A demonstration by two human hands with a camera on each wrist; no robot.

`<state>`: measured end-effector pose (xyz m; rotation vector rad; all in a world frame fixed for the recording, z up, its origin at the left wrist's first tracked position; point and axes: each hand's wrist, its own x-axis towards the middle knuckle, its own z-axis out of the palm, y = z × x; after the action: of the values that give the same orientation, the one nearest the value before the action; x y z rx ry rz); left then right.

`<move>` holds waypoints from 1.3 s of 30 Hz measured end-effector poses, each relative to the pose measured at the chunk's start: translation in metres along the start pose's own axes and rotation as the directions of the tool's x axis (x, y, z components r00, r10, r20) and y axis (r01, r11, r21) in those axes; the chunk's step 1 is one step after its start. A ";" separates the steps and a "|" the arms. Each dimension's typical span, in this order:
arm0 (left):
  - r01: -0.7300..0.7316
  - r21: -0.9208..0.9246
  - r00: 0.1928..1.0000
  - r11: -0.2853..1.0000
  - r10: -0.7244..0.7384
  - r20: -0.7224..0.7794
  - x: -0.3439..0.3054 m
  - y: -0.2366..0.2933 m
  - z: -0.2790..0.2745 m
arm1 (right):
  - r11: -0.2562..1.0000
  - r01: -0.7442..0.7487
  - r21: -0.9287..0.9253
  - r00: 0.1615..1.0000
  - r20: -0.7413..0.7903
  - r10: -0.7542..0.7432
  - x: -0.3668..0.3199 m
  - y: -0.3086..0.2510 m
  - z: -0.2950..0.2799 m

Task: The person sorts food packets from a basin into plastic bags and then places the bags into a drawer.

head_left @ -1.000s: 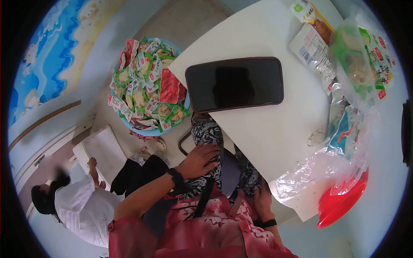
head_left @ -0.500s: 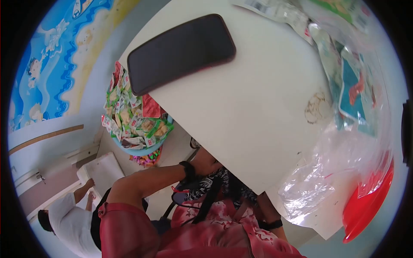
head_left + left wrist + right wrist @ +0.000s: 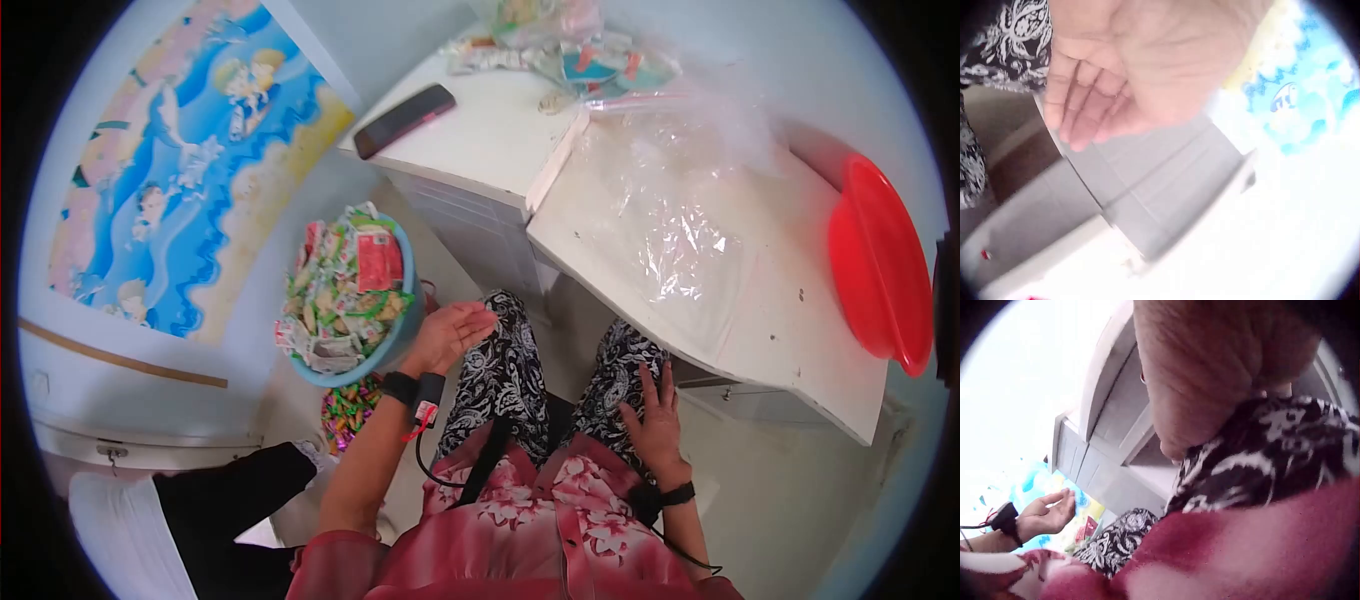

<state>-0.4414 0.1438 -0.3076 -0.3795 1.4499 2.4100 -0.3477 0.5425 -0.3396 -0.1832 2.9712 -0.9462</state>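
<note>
In the head view my left hand (image 3: 450,335) hangs beside the left knee of the patterned trousers (image 3: 500,385), palm turned up, fingers loosely bent, holding nothing. The left wrist view shows that same palm and relaxed fingers (image 3: 1088,100). My right hand (image 3: 655,425) rests on the right thigh with its fingers spread. Seen from the right wrist, the right hand (image 3: 1204,375) lies over the trouser fabric, its fingers mostly hidden. Nearest the left hand stands a light blue tub (image 3: 400,335) heaped with small green, white and red snack packets (image 3: 340,290).
A white table (image 3: 640,250) curves ahead, bearing a phone (image 3: 405,120), clear plastic bags (image 3: 680,220), food packets (image 3: 600,62) and a red basin (image 3: 880,265). Below the tub lie colourful wrapped pieces (image 3: 350,415). Another person's black-trousered leg (image 3: 235,490) is at lower left.
The head view has swung, so table and phone appear farther off and more of both legs shows. My left hand has lifted from the thigh and turned palm up; the right remains at the thigh.
</note>
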 end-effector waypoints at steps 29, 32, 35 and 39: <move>-0.575 0.804 0.763 0.147 0.452 0.463 -0.009 0.120 0.224 | 0.970 0.119 -0.211 0.835 -0.507 -0.213 0.101 -0.060 -0.177; -0.488 0.825 0.580 -0.285 0.600 0.551 0.025 0.087 0.236 | 0.967 0.083 -0.241 0.889 -0.421 -0.181 0.104 -0.047 -0.173; -0.444 0.854 0.637 -0.273 0.574 0.515 0.042 0.068 0.236 | 0.943 0.182 -0.279 0.899 -0.340 -0.275 0.106 -0.029 -0.169; -0.534 0.834 0.688 -0.139 0.502 0.524 0.047 0.049 0.241 | 0.935 0.299 -0.189 0.866 -0.359 -0.349 0.119 -0.018 -0.175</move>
<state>-0.5201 0.3419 -0.1764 0.7619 3.1875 0.9923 -0.4730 0.6149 -0.1844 -0.5838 3.4479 -0.9086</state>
